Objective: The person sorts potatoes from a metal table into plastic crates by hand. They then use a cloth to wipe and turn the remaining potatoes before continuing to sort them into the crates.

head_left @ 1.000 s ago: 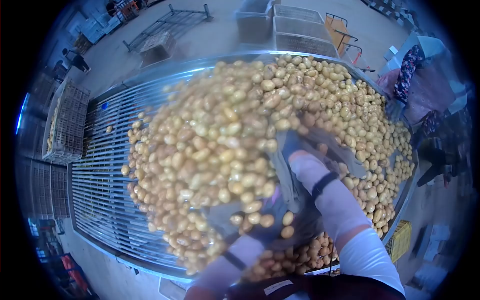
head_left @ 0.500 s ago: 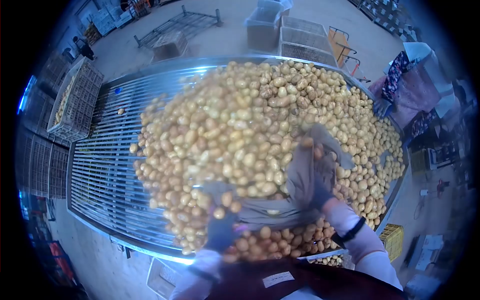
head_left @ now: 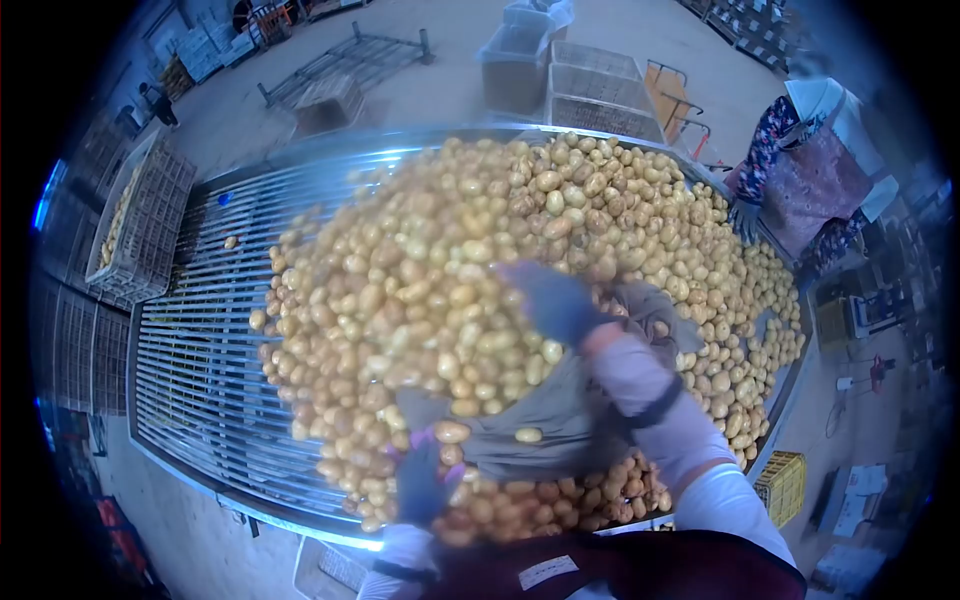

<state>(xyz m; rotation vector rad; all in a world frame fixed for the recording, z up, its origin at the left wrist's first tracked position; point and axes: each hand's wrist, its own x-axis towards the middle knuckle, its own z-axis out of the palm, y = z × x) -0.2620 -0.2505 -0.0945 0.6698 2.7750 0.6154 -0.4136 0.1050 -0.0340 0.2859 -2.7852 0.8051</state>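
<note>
A large heap of potatoes (head_left: 420,290) covers much of a slatted metal table (head_left: 210,350). Among them, near my body, lies a crumpled grey cloth (head_left: 540,430) with a single potato on it. My left hand (head_left: 425,480), in a grey glove with purple fingertips, is at the cloth's left edge, its fingers apart around potatoes; whether it grips one is unclear. My right hand (head_left: 555,300), gloved and blurred, reaches over the middle of the heap with its fingers stretched out and nothing visible in it.
Across the table at the right, a co-worker's gloved hand (head_left: 745,220) rests at the heap's edge. A crate of potatoes (head_left: 145,220) stands at the left. Grey bins (head_left: 605,90) and a trolley (head_left: 670,100) are beyond the table; a yellow crate (head_left: 782,482) is at lower right.
My right hand has left the cloth's right part and moved left and up over the heap. The cloth has shifted and spread lower. My left hand has moved slightly down and left.
</note>
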